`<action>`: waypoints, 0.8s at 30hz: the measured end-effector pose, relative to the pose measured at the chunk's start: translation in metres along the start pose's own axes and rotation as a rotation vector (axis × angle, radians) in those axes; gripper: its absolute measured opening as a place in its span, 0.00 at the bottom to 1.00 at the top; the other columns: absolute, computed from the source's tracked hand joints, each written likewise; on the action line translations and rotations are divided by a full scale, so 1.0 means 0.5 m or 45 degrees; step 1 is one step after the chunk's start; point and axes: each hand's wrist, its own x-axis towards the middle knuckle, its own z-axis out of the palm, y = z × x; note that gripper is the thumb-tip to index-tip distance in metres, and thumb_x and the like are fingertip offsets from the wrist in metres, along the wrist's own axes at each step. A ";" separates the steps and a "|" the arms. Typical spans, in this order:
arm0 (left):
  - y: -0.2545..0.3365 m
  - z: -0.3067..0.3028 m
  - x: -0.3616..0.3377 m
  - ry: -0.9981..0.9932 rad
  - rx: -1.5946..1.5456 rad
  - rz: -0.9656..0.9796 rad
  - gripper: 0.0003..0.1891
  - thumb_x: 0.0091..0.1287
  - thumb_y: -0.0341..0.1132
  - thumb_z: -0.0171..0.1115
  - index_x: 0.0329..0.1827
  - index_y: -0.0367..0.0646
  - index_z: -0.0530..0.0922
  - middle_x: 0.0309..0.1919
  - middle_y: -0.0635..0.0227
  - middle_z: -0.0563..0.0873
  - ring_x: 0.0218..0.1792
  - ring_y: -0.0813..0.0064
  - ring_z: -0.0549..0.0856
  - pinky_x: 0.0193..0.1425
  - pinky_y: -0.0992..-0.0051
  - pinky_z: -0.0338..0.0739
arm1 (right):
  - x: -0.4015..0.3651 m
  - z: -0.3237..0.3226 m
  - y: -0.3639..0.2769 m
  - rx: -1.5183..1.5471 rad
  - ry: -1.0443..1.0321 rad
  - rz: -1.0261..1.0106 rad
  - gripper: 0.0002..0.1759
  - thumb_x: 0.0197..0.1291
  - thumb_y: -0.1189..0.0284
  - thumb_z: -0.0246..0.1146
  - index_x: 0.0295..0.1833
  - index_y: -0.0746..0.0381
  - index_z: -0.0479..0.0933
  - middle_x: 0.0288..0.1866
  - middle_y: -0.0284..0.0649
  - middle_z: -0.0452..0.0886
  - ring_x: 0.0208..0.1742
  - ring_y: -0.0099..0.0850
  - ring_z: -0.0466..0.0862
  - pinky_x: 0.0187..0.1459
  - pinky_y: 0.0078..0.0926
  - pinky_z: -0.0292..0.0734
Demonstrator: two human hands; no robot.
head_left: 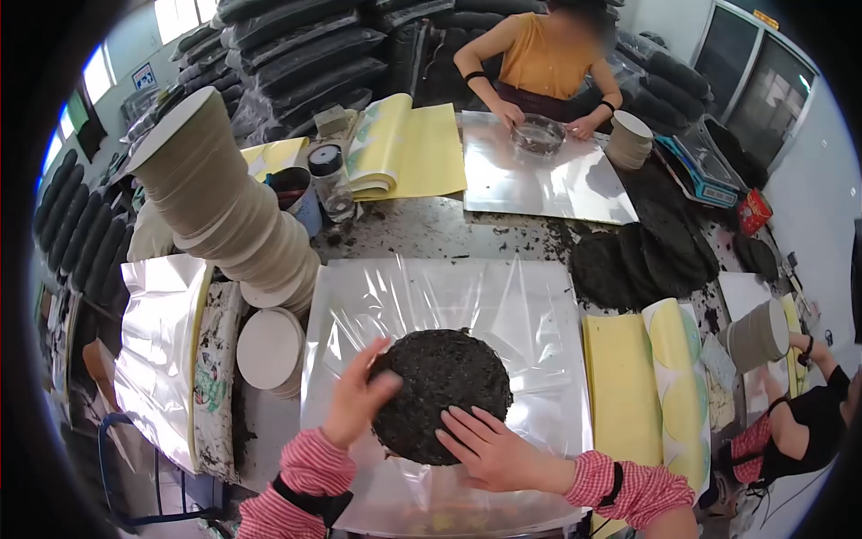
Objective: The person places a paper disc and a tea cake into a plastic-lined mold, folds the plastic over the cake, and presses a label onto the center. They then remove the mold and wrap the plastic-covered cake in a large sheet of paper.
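Note:
A round, dark, rough-textured cake of pressed material [440, 382] lies on a clear plastic sheet [530, 310] in front of me. My right hand [498, 449] rests on its lower right part, fingers stretched out flat. At the left rim is my left hand [355, 395], thumb and fingers apart and somewhat blurred, with nothing seen in its grasp. The plastic is wrinkled and shiny beyond the cake. Beside it on the left stands a short stack of pale round discs [271, 349].
Tall leaning disc stacks [242, 225] rise at left, near a lidded jar [332, 184]. Yellow sheets [620, 377] and several dark cakes [637, 265] lie at right. Across the table, a person [548, 63] holds a clear ring [539, 135]; another person [799, 422] works at far right.

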 end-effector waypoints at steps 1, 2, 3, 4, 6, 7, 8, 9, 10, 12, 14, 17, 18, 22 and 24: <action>-0.011 -0.014 -0.014 0.020 0.845 0.135 0.25 0.67 0.33 0.66 0.68 0.40 0.75 0.72 0.54 0.72 0.75 0.55 0.68 0.77 0.59 0.64 | 0.016 0.005 0.007 -0.008 0.005 -0.016 0.28 0.57 0.64 0.67 0.62 0.68 0.77 0.65 0.53 0.76 0.67 0.50 0.76 0.67 0.46 0.72; -0.020 0.001 -0.018 0.092 0.795 0.168 0.28 0.56 0.22 0.72 0.63 0.41 0.79 0.71 0.53 0.73 0.75 0.53 0.68 0.77 0.61 0.64 | 0.027 0.012 0.019 0.229 0.144 0.042 0.26 0.56 0.64 0.68 0.58 0.67 0.78 0.59 0.49 0.79 0.62 0.47 0.79 0.61 0.42 0.77; -0.021 0.004 -0.020 0.107 0.825 0.211 0.28 0.57 0.24 0.72 0.64 0.40 0.78 0.70 0.55 0.74 0.74 0.53 0.69 0.76 0.62 0.66 | 0.046 0.001 0.018 0.470 0.283 0.117 0.24 0.56 0.65 0.69 0.55 0.66 0.79 0.54 0.45 0.81 0.57 0.43 0.82 0.55 0.37 0.81; -0.021 0.001 -0.021 0.127 0.816 0.199 0.28 0.57 0.24 0.72 0.63 0.40 0.78 0.70 0.56 0.74 0.73 0.54 0.70 0.75 0.63 0.67 | 0.077 -0.017 0.030 0.240 0.342 0.144 0.13 0.55 0.68 0.66 0.43 0.63 0.80 0.40 0.40 0.80 0.45 0.39 0.83 0.40 0.32 0.83; -0.027 0.009 -0.021 0.123 0.780 0.185 0.28 0.56 0.23 0.71 0.63 0.40 0.78 0.69 0.57 0.75 0.73 0.55 0.72 0.74 0.63 0.68 | 0.135 0.022 0.055 -0.139 0.241 0.287 0.04 0.52 0.73 0.62 0.34 0.60 0.75 0.32 0.39 0.75 0.38 0.37 0.80 0.36 0.32 0.79; -0.032 0.009 -0.022 0.139 0.785 0.195 0.28 0.55 0.23 0.71 0.63 0.40 0.79 0.69 0.57 0.75 0.71 0.55 0.73 0.73 0.64 0.69 | 0.147 0.052 0.066 -0.228 0.157 0.353 0.03 0.50 0.75 0.61 0.33 0.60 0.74 0.32 0.39 0.74 0.38 0.37 0.80 0.36 0.31 0.78; -0.032 0.005 -0.020 0.165 0.799 0.211 0.28 0.55 0.22 0.71 0.62 0.40 0.79 0.68 0.58 0.76 0.70 0.55 0.74 0.72 0.64 0.70 | 0.140 0.048 0.064 -0.237 0.153 0.354 0.03 0.50 0.75 0.61 0.33 0.60 0.74 0.32 0.39 0.74 0.38 0.37 0.80 0.36 0.31 0.78; -0.028 0.001 -0.014 0.182 0.795 0.222 0.28 0.55 0.22 0.71 0.62 0.40 0.79 0.68 0.58 0.76 0.70 0.55 0.74 0.72 0.64 0.70 | 0.135 0.042 0.069 -0.141 0.220 0.331 0.07 0.51 0.72 0.65 0.35 0.60 0.77 0.34 0.38 0.77 0.38 0.38 0.81 0.37 0.32 0.79; -0.023 -0.001 -0.015 0.181 0.770 0.203 0.28 0.54 0.22 0.71 0.62 0.41 0.79 0.66 0.58 0.77 0.68 0.56 0.75 0.72 0.64 0.71 | 0.131 0.036 0.076 -0.034 0.272 0.295 0.10 0.51 0.70 0.70 0.38 0.60 0.80 0.37 0.37 0.80 0.39 0.38 0.82 0.38 0.34 0.80; -0.020 0.002 -0.022 0.186 0.650 0.156 0.26 0.54 0.20 0.69 0.59 0.41 0.79 0.63 0.58 0.77 0.65 0.56 0.77 0.69 0.64 0.72 | 0.098 0.017 0.115 0.111 0.238 0.122 0.17 0.48 0.62 0.73 0.40 0.60 0.83 0.50 0.43 0.80 0.53 0.44 0.79 0.51 0.38 0.78; -0.028 0.016 -0.017 0.208 0.753 0.174 0.26 0.53 0.19 0.67 0.58 0.40 0.79 0.62 0.57 0.77 0.64 0.54 0.76 0.69 0.63 0.71 | 0.098 0.010 0.127 0.245 0.234 0.002 0.24 0.46 0.53 0.76 0.42 0.61 0.85 0.64 0.49 0.79 0.67 0.50 0.76 0.63 0.42 0.76; -0.031 0.049 -0.012 0.236 1.001 0.234 0.23 0.50 0.19 0.65 0.53 0.40 0.79 0.58 0.56 0.76 0.62 0.49 0.74 0.69 0.60 0.70 | 0.101 0.022 0.102 0.053 -0.151 0.083 0.27 0.43 0.51 0.76 0.39 0.62 0.85 0.71 0.54 0.71 0.75 0.54 0.66 0.71 0.47 0.67; -0.019 0.057 -0.010 0.217 1.272 0.282 0.23 0.50 0.23 0.68 0.53 0.41 0.80 0.58 0.56 0.75 0.62 0.48 0.73 0.68 0.58 0.69 | 0.095 0.035 0.111 0.137 -0.139 0.110 0.28 0.42 0.49 0.76 0.39 0.63 0.85 0.73 0.55 0.68 0.76 0.54 0.63 0.73 0.47 0.64; 0.039 0.011 0.019 -0.297 1.608 0.356 0.41 0.45 0.42 0.79 0.62 0.34 0.74 0.55 0.56 0.75 0.60 0.53 0.75 0.64 0.63 0.74 | 0.116 0.036 0.120 0.226 0.018 0.228 0.42 0.32 0.52 0.80 0.52 0.68 0.79 0.68 0.53 0.69 0.70 0.53 0.67 0.71 0.43 0.66; 0.036 0.027 0.028 -0.756 1.706 0.169 0.59 0.36 0.53 0.80 0.69 0.22 0.64 0.55 0.52 0.73 0.56 0.59 0.78 0.58 0.70 0.78 | 0.123 0.033 0.086 0.136 -0.006 0.362 0.60 0.21 0.57 0.83 0.64 0.72 0.67 0.61 0.49 0.70 0.64 0.48 0.70 0.67 0.39 0.69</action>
